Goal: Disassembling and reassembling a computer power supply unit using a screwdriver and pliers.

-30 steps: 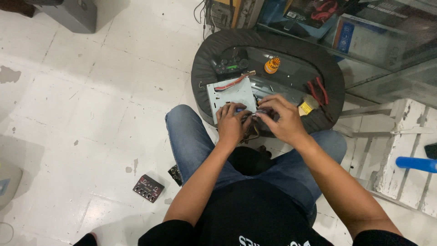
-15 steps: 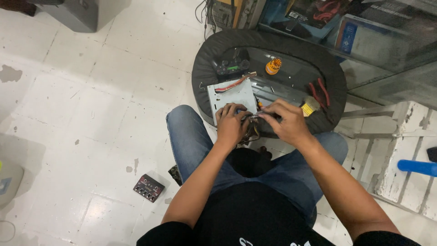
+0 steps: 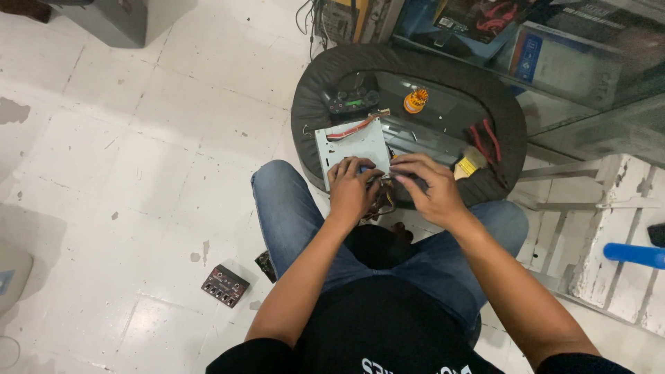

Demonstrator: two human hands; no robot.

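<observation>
One small dark box with round plugs (image 3: pixel 225 285) lies on the white floor (image 3: pixel 138 152), far left, well apart from everything else

A person sits with both knees up against a round black stool (image 3: pixel 315 90), and uses it like a bench. The stool is pulled close, probably so the work sits right under the hands

At the near left edge of the stool lies one flat grey metal box (image 3: pixel 350 145). One red and white flat cable (image 3: pixel 357 125) lies across its far edge. The left hand (image 3: pixel 352 188) rests on the near corner of the box with its fingers curled. It seems to pinch something small and blue, but I cannot tell for sure. Some thin wires (image 3: pixel 383 201) hang out just under the hands

The right hand (image 3: pixel 426 185) lies beside the left, fingers bent down and pressing on the dark metal part there, likely to keep it from sliding

Further back sit one black panel with buttons (image 3: pixel 353 102) and one orange knob-like thing (image 3: pixel 415 100). Near the right edge lie one pair of red-handled pliers (image 3: pixel 485 138) and one yellow brush (image 3: pixel 470 163)
</observation>
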